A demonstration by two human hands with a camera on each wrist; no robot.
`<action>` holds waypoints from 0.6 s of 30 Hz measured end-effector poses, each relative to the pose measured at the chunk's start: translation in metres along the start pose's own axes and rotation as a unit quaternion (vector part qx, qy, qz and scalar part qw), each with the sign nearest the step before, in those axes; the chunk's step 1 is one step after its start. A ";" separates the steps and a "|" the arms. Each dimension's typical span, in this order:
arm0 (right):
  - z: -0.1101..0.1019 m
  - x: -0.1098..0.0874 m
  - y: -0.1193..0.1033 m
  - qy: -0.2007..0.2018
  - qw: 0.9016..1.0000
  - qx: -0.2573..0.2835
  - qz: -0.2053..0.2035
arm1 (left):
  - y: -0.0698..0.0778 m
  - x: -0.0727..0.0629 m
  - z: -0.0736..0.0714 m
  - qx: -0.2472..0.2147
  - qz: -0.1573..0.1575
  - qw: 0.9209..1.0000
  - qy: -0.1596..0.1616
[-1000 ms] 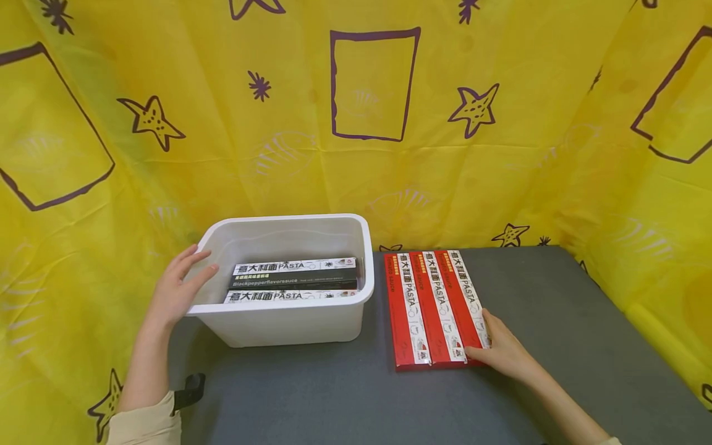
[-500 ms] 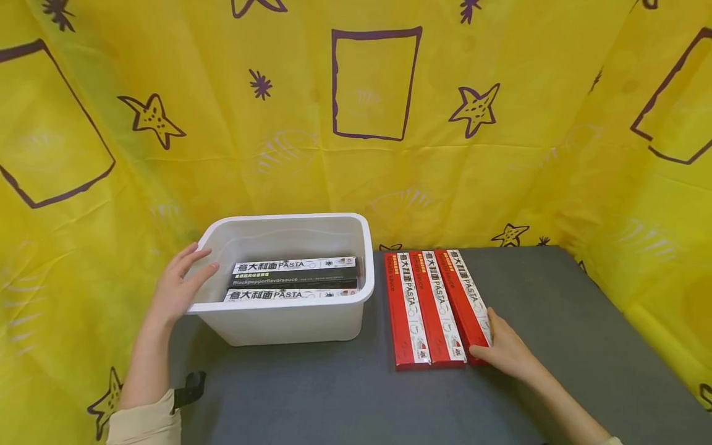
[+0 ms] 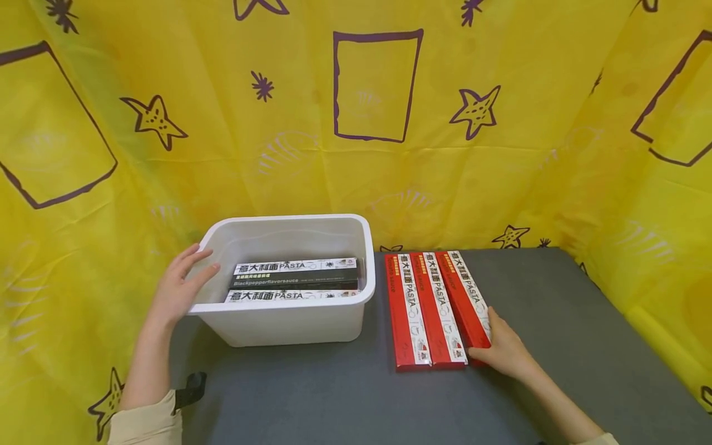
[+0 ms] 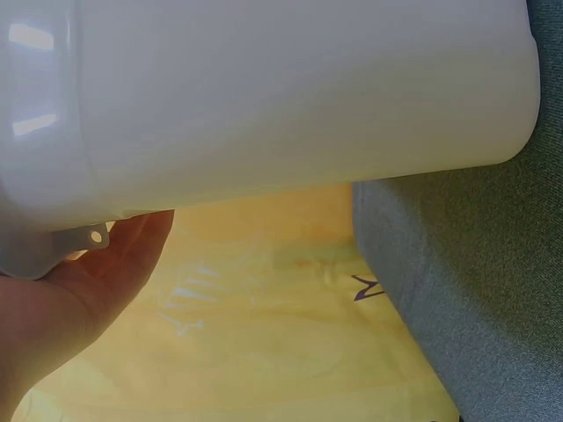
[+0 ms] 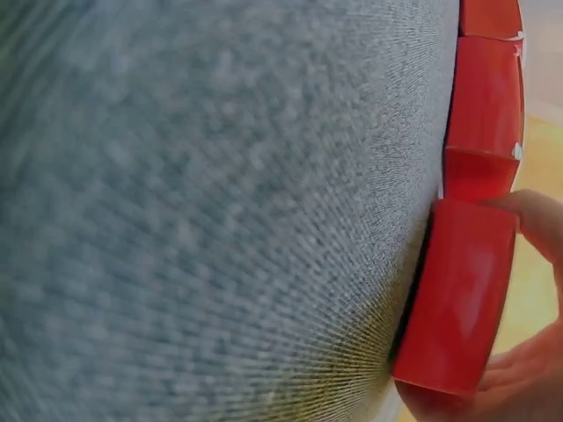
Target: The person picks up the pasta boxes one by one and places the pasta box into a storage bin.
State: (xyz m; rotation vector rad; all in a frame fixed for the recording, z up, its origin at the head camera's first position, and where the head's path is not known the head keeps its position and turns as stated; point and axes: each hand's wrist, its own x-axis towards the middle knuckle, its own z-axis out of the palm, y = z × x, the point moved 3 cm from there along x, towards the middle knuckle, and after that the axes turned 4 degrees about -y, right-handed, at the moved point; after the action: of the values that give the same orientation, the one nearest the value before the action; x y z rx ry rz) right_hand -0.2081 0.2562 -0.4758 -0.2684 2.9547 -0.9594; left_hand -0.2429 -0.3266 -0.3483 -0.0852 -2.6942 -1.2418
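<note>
In the head view, my left hand (image 3: 180, 284) holds the left rim of a white plastic bin (image 3: 295, 324). The left wrist view shows that hand (image 4: 92, 290) against the outside, just under the rim. Inside the bin lie black-and-white pasta boxes (image 3: 295, 279). To its right, red-and-white pasta boxes lie side by side: a left box (image 3: 406, 309), a middle one (image 3: 436, 309) and a right one (image 3: 464, 296). My right hand (image 3: 503, 346) grips the near end of the right box, thumb on one side and fingers on the other. This box (image 5: 462, 294) is turned slightly from its neighbours.
A dark grey cloth-covered table (image 3: 311, 395) bears everything. Yellow patterned curtains (image 3: 500, 185) close off the back and both sides. The bin stands close to the back curtain. A black strap (image 3: 190, 389) is on my left wrist.
The near end of the right pasta box has shifted slightly right with my right hand, opening a narrow gap beside the middle box. My left hand stays at the bin rim.
</note>
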 end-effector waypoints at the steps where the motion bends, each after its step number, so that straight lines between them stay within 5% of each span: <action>1: -0.001 0.000 0.000 0.001 1.000 -0.004 0.008 | 0.000 0.000 0.000 0.000 0.000 1.000 -0.001; 18: -0.016 -0.010 -0.011 0.051 0.996 0.001 0.075 | 0.000 -0.001 -0.001 -0.001 0.006 1.000 -0.001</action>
State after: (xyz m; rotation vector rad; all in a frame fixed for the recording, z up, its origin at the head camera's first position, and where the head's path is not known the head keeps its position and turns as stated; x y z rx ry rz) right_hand -0.1978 0.2582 -0.4570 0.0047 3.0124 -0.9841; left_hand -0.2422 -0.3267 -0.3477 -0.1011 -2.6905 -1.2405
